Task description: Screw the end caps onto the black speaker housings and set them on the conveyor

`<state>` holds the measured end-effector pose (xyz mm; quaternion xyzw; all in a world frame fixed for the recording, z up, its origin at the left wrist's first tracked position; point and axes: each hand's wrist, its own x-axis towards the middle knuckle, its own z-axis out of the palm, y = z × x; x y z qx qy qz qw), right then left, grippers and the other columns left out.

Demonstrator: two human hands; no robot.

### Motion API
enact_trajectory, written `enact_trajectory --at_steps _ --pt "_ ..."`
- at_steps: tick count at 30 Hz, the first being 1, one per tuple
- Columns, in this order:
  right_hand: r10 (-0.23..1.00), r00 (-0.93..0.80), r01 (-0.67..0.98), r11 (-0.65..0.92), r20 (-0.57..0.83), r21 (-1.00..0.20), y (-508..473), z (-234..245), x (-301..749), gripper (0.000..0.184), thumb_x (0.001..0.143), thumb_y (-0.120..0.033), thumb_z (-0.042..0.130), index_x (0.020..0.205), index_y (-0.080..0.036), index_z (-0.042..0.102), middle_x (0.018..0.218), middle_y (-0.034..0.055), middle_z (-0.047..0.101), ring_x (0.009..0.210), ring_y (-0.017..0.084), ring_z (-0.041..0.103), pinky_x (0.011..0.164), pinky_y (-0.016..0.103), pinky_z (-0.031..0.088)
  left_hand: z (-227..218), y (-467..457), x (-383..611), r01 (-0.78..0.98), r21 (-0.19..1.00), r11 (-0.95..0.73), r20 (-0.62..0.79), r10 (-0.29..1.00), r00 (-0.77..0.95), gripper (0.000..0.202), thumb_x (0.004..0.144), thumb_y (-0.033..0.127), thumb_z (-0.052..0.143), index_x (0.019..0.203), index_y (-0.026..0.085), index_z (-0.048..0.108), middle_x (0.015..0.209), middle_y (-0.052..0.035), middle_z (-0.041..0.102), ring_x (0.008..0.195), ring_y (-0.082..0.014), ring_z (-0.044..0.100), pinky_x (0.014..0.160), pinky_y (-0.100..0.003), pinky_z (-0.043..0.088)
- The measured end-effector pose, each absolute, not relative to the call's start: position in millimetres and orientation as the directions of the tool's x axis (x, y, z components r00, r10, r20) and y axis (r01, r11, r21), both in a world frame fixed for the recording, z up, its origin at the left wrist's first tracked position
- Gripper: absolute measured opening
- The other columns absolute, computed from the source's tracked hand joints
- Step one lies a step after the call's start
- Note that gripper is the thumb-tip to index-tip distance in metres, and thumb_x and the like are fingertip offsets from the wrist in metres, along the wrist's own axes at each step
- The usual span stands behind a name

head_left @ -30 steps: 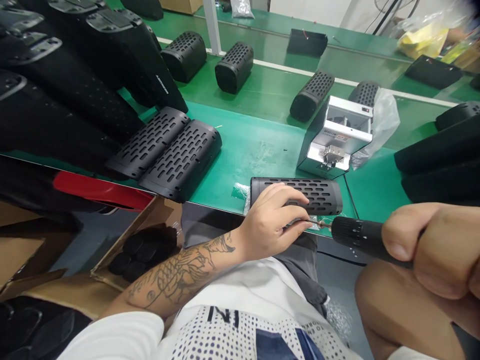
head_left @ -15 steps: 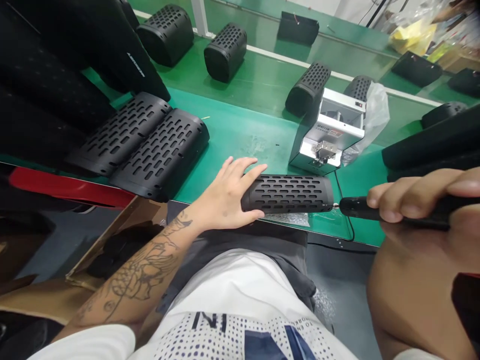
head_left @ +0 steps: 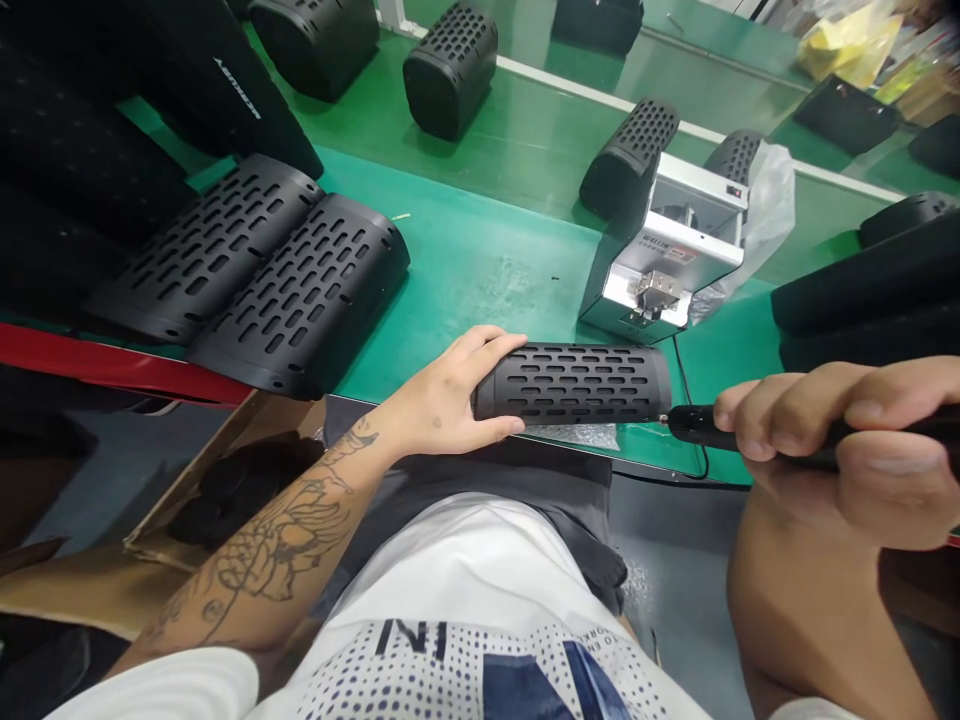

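A black slotted housing point(head_left: 585, 385), shaped like a rounded speaker shell, lies on its side at the front edge of the green bench. My left hand point(head_left: 450, 395) is closed round its left end, thumb on the near side and fingers over the far side. On the right, my right hand point(head_left: 847, 430) grips a black power screwdriver point(head_left: 701, 425), held level. Its bit meets the lower right corner of the housing; whether a screw sits there is too small to tell.
Behind the housing stands a silver screw feeder point(head_left: 660, 270) with a clear plastic bag beside it. Two more slotted housings point(head_left: 300, 290) lie at the left, near tall black cases. Several housings stand on the green conveyor point(head_left: 525, 150) at the back. An open cardboard box point(head_left: 187, 480) is below left.
My left fingers have drawn closer together round the housing. The screwdriver has moved left, bringing its bit nearer the housing's right end. The camera view has shifted slightly.
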<state>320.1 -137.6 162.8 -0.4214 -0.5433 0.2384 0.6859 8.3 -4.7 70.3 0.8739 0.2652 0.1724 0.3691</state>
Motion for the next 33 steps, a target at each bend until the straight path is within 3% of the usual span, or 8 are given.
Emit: enact_trajectory --at_steps 6,10,14,20,26,31,33 --pt "0.813 0.202 0.1 0.537 0.546 -0.837 -147.7 154.6 328.1 0.042 0.08 -0.028 0.097 0.073 -0.024 0.055 0.052 -0.0063 0.058 0.033 0.018 0.051 0.036 0.036 0.049 65.6 -2.9 9.0 0.288 0.72 -0.632 0.174 0.566 0.806 0.09 0.094 0.047 0.084 0.171 0.024 0.044 0.165 -0.0194 0.052 0.153 -0.0398 0.058 0.131 -0.058 0.052" --pt "0.796 0.073 0.046 0.599 0.601 -0.8 -142.4 151.2 333.7 0.02 0.085 -0.022 0.091 0.098 -0.025 0.076 0.063 -0.0056 0.067 0.036 0.018 0.053 0.035 0.037 0.05 63.5 -2.3 10.6 0.275 0.707 -0.651 0.204 0.561 0.803 0.088 0.094 0.046 0.083 0.17 0.023 0.045 0.162 -0.0197 0.054 0.151 -0.0395 0.06 0.13 -0.057 0.053" --pt "0.752 -0.073 0.002 0.657 0.655 -0.754 -139.6 137.4 350.6 0.026 0.097 -0.032 0.085 0.121 -0.024 0.08 0.069 -0.0044 0.067 0.038 0.018 0.054 0.035 0.04 0.052 58.1 -1.1 12.0 0.243 0.677 -0.695 0.269 0.54 0.797 0.09 0.092 0.046 0.084 0.169 0.022 0.045 0.158 -0.0203 0.055 0.15 -0.0401 0.059 0.128 -0.058 0.054" --pt "0.751 -0.089 0.003 0.658 0.655 -0.753 -142.2 126.1 364.7 0.03 0.098 -0.051 0.086 0.109 -0.027 0.071 0.063 -0.0065 0.062 0.033 0.019 0.05 0.035 0.042 0.052 52.1 1.3 12.0 0.205 0.644 -0.737 0.323 0.505 0.8 0.09 0.093 0.048 0.082 0.169 0.018 0.044 0.156 -0.0223 0.055 0.147 -0.0404 0.06 0.125 -0.059 0.054" --pt "0.771 -0.104 -0.062 0.625 0.628 -0.778 -131.1 135.6 343.5 0.032 0.093 -0.037 0.092 0.094 -0.025 0.062 0.059 -0.0083 0.061 0.03 0.014 0.046 0.034 0.032 0.049 49.6 1.0 12.1 0.209 0.648 -0.732 0.328 0.516 0.791 0.093 0.091 0.05 0.084 0.17 0.02 0.044 0.158 -0.0217 0.055 0.147 -0.04 0.06 0.126 -0.057 0.054" --pt "0.797 -0.007 -0.015 0.603 0.604 -0.797 -137.9 142.2 329.7 0.023 0.091 -0.029 0.092 0.097 -0.025 0.07 0.059 -0.0072 0.06 0.034 0.015 0.049 0.037 0.033 0.048 47.7 -4.0 6.3 0.218 0.64 -0.737 0.31 0.507 0.804 0.106 0.087 0.05 0.091 0.174 0.025 0.036 0.166 -0.0222 0.05 0.157 -0.0434 0.054 0.131 -0.063 0.051" --pt "0.804 0.008 0.005 0.594 0.594 -0.804 -140.1 149.3 336.5 0.019 0.096 -0.036 0.089 0.1 -0.024 0.075 0.058 -0.0064 0.059 0.035 0.016 0.049 0.038 0.036 0.05 45.4 -4.8 2.5 0.199 0.646 -0.737 0.319 0.497 0.807 0.113 0.084 0.046 0.095 0.176 0.027 0.033 0.169 -0.0223 0.048 0.16 -0.044 0.052 0.132 -0.064 0.05"
